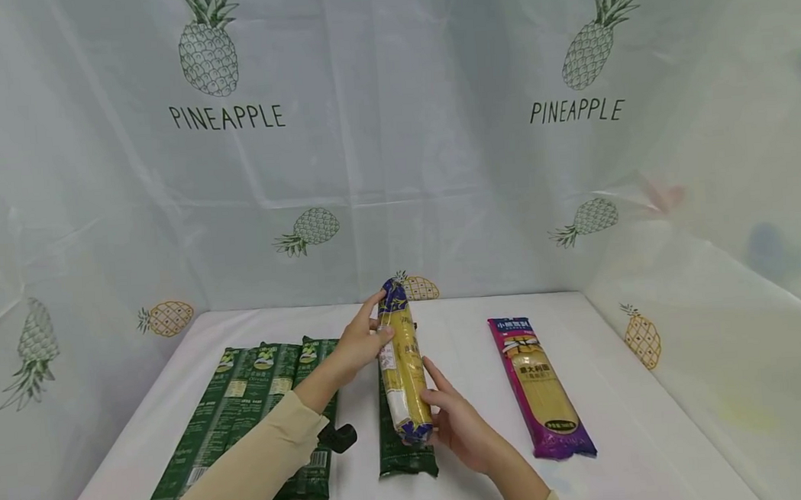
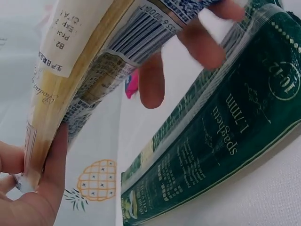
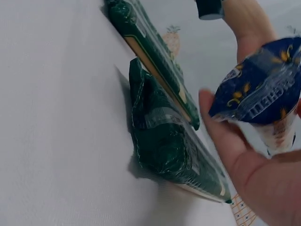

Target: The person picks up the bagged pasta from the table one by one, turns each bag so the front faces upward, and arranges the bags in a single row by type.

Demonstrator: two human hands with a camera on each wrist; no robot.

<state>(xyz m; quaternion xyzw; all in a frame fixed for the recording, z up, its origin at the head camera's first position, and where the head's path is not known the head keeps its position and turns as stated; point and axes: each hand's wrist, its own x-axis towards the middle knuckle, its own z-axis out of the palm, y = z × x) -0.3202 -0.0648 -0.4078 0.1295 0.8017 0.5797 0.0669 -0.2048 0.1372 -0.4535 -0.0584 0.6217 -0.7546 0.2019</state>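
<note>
A yellow spaghetti packet (image 1: 405, 357) with blue ends is held up, tilted, above the middle of the table. Near its upper end, my left hand (image 1: 363, 346) grips it between thumb and fingers. My right hand (image 1: 465, 427) holds its lower right side. The right wrist view shows the packet's blue end (image 3: 263, 89) close up beside that hand. White label and barcode (image 2: 136, 35) face the left wrist camera. Below the held packet lies a green spaghetti packet (image 1: 406, 461), partly covered by it.
Several green packets (image 1: 208, 426) lie side by side on the left of the white-covered table (image 1: 464, 338). A pink and purple pasta packet (image 1: 543, 386) lies on the right. Behind hangs a pale pineapple-print curtain (image 1: 401, 143).
</note>
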